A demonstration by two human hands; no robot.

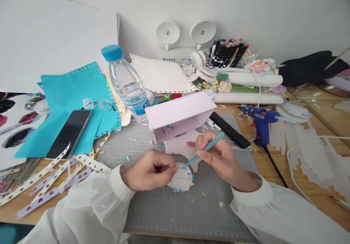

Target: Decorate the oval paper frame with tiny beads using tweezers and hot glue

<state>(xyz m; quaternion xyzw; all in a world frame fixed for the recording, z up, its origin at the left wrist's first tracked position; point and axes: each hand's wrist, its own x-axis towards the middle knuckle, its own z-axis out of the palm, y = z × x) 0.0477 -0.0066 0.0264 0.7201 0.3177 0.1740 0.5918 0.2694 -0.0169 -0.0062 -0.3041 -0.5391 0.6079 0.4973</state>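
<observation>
A round white paper piece (180, 181) with small blue bits around its ragged edge is low over the cutting mat (169, 211). My left hand (151, 170) is closed in a pinch, its fingertips overlapping the upper left of that piece; what lies between them is hidden. In my right hand (218, 160) is a pair of teal tweezers (203, 151), held like a pen, their tips at the round piece's upper edge. Beneath the right fingers lies a pale lilac paper shape (175, 144). Just behind it stands an open lilac box (180, 111).
A water bottle (128, 83) stands behind the box's left side. Blue paper (73, 83) at left carries a phone (69, 132) and glasses (98, 104). Paper strips (54, 189) lie nearer. At right are a blue glue gun (261, 123) with its cable and a black bar (229, 130).
</observation>
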